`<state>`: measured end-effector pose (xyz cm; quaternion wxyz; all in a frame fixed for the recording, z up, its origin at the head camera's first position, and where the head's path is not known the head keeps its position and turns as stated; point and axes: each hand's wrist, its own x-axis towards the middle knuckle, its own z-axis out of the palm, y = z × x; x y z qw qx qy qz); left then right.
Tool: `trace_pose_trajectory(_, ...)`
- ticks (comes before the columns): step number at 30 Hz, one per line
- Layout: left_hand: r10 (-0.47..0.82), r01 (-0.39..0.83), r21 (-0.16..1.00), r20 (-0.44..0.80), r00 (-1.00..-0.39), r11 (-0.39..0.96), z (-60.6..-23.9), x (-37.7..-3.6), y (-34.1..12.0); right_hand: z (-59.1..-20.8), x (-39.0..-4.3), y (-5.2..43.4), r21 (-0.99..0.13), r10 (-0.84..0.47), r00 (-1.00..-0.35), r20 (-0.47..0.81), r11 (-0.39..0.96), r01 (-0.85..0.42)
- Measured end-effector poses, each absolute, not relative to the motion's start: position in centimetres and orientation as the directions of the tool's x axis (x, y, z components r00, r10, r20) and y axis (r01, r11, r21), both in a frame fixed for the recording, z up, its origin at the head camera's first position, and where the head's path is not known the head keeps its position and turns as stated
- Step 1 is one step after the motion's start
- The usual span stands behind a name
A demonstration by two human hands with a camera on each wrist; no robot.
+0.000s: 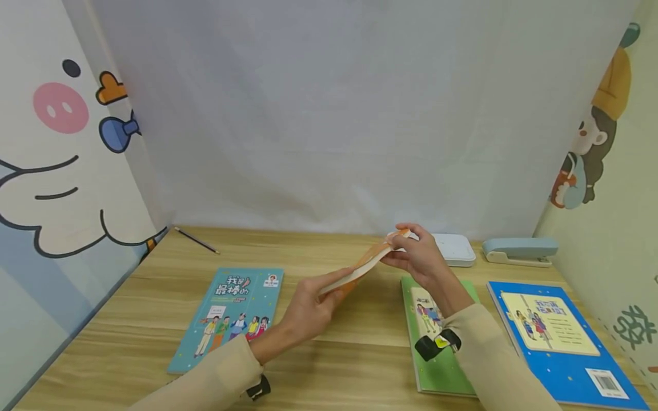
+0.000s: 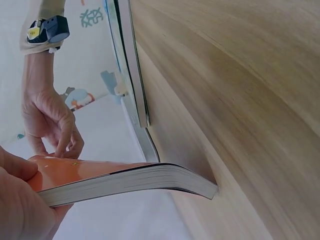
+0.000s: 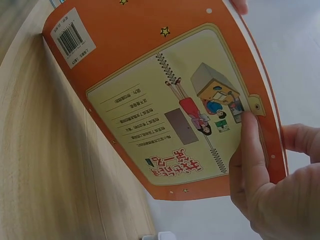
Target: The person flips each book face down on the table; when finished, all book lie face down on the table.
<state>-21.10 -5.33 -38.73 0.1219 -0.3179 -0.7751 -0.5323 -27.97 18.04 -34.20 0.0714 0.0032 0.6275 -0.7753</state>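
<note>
Orange book (image 1: pixel 366 266) pinched aloft at opposite ends between left hand (image 1: pixel 307 311) and right hand (image 1: pixel 420 258).

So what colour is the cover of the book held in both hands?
Orange, with a pale yellow illustrated panel; the book shows best in the right wrist view.

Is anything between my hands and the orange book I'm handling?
Nothing visible is. The left hand grips the near end of the orange book and the right hand pinches its far end. The book is held bent above the wooden desk, between the teal book and the green book.
</note>
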Motion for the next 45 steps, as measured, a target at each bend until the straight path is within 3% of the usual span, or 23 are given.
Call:
trace_pose_trajectory(10,0.318,0.630,0.733,0.552,-0.771,0.255,-38.7,-20.9,-5.1,-34.1,-27.8,18.1,-0.984,-0.125,-0.990,-0.059,-0.163,0.079)
trace_pose_trajectory(24,0.261,0.687,0.680,0.636,-0.726,0.254,-39.2,-20.9,-4.9,-34.1,-27.6,18.1,-0.990,-0.119,-0.992,-0.039,-0.129,0.054)
trace_pose_trajectory(39,0.180,0.513,0.845,0.487,-0.855,0.151,-38.0,-20.6,-5.1,-35.0,-27.1,19.0,-0.999,-0.109,-0.994,-0.006,-0.047,0.011)
trace_pose_trajectory(45,0.172,0.481,0.867,0.458,-0.872,0.130,-37.7,-20.7,-5.3,-35.5,-27.0,19.2,-0.999,-0.114,-0.993,0.003,-0.053,0.003)
